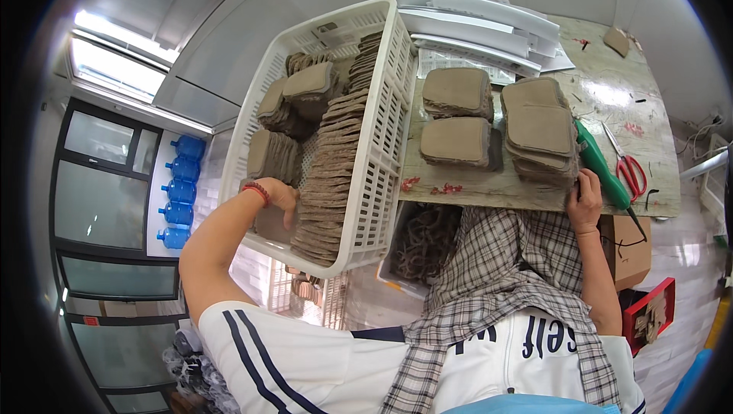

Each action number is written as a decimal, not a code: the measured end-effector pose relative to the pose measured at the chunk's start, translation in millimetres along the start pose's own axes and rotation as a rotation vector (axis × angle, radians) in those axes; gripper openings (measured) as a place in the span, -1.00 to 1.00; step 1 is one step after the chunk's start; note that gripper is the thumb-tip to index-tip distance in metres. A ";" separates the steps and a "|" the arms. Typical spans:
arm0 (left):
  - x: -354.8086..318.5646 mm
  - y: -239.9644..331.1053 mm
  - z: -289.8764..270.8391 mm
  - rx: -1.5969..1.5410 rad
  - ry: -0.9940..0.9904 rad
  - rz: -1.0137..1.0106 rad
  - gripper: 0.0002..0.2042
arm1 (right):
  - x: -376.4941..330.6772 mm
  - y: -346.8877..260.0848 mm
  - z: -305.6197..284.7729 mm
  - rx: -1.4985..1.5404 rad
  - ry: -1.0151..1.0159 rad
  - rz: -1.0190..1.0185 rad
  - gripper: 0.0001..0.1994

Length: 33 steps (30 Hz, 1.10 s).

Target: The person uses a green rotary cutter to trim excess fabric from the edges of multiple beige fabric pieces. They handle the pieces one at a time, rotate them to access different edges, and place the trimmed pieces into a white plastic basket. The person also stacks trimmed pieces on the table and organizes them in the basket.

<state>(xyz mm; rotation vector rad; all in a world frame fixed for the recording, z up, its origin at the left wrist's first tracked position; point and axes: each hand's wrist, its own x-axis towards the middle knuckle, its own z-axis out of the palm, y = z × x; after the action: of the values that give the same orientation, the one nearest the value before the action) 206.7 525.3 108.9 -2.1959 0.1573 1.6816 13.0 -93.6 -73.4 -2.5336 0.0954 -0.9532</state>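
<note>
My left hand (280, 198): reaching into the basket (382, 108), fingers curled down onto a brown pad (271, 223). My right hand (584, 200): fingers closed against the pad stack (540, 131) above; grip unclear.

The left hand (279, 196) reaches into a white slotted plastic basket (378, 147) and rests on a flat brown pad (273, 223) lying at the basket's near end. More brown pads stand on edge in a long row (332, 162) along the basket's right wall. The right hand (584, 200) touches the near side of a tall stack of brown pads (540, 127), squared up and lying flat by the near edge of the worktop (611, 93).
</note>
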 end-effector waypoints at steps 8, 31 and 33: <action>-12.9 16.9 -5.8 0.045 -0.028 -0.099 -0.25 | 1.1 0.0 0.6 0.062 0.007 0.003 -0.73; -218.1 39.2 -44.0 -0.283 0.696 0.127 -0.33 | -3.6 8.9 -2.4 0.062 -0.005 0.002 -0.70; -236.9 62.5 -53.5 -0.353 0.791 0.297 -0.36 | 2.8 6.2 -9.0 0.166 -0.029 0.001 -0.64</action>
<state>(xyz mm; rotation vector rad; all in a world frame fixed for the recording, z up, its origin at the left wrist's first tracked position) 169.4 417.0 331.9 -3.1341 0.4305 0.9021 9.9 -103.1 -68.2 -2.3934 0.0078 -0.8856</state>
